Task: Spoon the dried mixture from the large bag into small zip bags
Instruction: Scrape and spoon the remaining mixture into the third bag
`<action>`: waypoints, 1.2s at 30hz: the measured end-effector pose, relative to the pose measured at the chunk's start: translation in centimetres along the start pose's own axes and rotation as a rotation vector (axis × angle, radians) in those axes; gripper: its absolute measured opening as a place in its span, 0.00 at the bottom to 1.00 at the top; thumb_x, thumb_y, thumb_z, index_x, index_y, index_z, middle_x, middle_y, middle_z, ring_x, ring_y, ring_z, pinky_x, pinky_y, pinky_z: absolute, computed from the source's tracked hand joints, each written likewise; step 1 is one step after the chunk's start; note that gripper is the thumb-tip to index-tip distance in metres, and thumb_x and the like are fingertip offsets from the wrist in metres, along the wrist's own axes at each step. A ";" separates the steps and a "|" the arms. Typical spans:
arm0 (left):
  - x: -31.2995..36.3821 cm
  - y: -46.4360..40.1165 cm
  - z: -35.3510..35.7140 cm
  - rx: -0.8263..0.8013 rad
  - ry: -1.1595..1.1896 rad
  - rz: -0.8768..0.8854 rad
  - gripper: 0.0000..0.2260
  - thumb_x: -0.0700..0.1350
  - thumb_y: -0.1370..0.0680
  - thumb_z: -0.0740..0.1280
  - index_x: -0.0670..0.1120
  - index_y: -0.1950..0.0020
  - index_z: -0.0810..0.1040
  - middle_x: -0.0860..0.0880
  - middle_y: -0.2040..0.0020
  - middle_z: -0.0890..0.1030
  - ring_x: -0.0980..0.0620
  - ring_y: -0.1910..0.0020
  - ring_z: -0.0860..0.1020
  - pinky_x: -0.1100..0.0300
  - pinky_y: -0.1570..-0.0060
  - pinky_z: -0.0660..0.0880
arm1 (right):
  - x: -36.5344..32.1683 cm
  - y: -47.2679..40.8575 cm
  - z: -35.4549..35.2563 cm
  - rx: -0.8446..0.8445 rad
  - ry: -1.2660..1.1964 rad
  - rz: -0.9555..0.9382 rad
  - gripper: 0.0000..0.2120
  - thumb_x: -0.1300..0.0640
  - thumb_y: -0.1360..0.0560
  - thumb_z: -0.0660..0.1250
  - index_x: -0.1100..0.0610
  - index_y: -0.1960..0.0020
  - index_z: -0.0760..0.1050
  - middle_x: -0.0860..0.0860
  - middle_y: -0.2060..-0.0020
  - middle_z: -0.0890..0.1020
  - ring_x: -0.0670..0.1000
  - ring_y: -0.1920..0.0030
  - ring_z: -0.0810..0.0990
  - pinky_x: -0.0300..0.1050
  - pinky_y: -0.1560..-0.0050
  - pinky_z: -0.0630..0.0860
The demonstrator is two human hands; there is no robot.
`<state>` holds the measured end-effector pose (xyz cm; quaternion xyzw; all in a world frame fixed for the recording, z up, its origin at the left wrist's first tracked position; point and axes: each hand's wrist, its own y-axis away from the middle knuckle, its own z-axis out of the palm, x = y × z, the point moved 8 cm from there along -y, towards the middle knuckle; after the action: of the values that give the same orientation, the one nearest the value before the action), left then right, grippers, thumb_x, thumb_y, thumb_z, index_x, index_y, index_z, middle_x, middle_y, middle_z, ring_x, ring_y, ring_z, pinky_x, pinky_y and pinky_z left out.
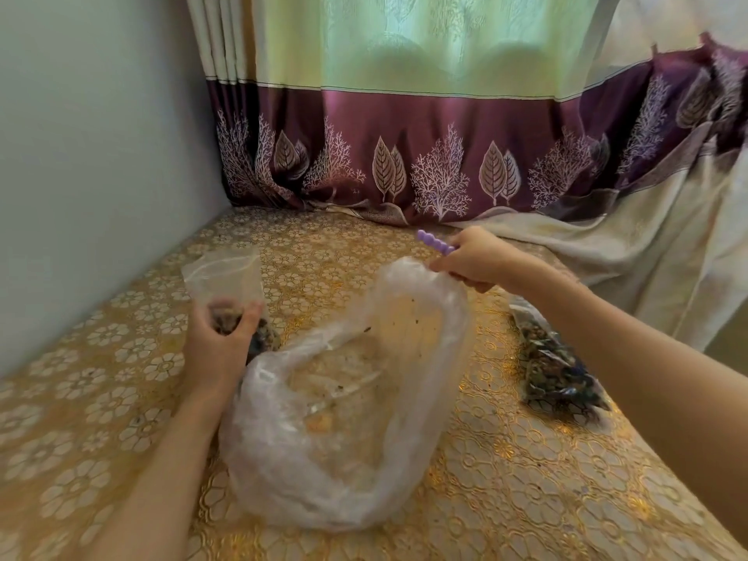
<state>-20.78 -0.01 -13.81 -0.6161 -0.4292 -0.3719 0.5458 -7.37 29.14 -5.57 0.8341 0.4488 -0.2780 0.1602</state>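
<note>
- Curtain (425, 127): hung fabric at the back; pale green sheer panel above, glossy plum band below, printed with leaves and branching coral shapes. Its hem is pooled on the table.
- Table (121, 398): covered with a shiny gold cloth embossed with white flower rings; set into a corner against a plain grey wall (81, 155).
- Large bag (348, 398): clear, crinkled thin plastic, slumped at the centre of the table with its mouth gaping upward. Only specks and crumbs of the mixture are seen on its inner film; its far rim is pinched up by the right hand.
- Filled bag (554, 370): flat clear pouch packed with dark mottled dried pieces, laid on the cloth right of the large bag, partly hidden by the right forearm.
- Small bag (222, 281): clear, soft-sided, blurred; held upright left of the large bag, a dark clump of mixture at its bottom.
- Left hand (218, 342): fingers closed around the small bag's lower part.
- Right hand (477, 257): fingers clenched on the spoon and the large bag's rim.
- Spoon (435, 241): lilac plastic, beaded handle end alone visible.
</note>
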 end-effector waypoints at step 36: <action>3.2 13.4 14.2 -0.783 -0.886 0.532 0.34 0.70 0.30 0.53 0.56 0.28 0.60 0.57 0.28 0.60 0.55 0.30 0.56 0.53 0.37 0.52 | 5.0 5.1 1.6 -0.181 -0.384 0.034 0.29 0.38 0.32 0.69 0.63 0.46 0.74 0.44 0.52 0.80 0.42 0.80 0.62 0.34 0.82 0.60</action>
<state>-7.30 14.02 -17.37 -0.9500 -0.2790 -0.0635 0.1252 -1.36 28.84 -9.79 0.7555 0.4192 -0.3875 0.3216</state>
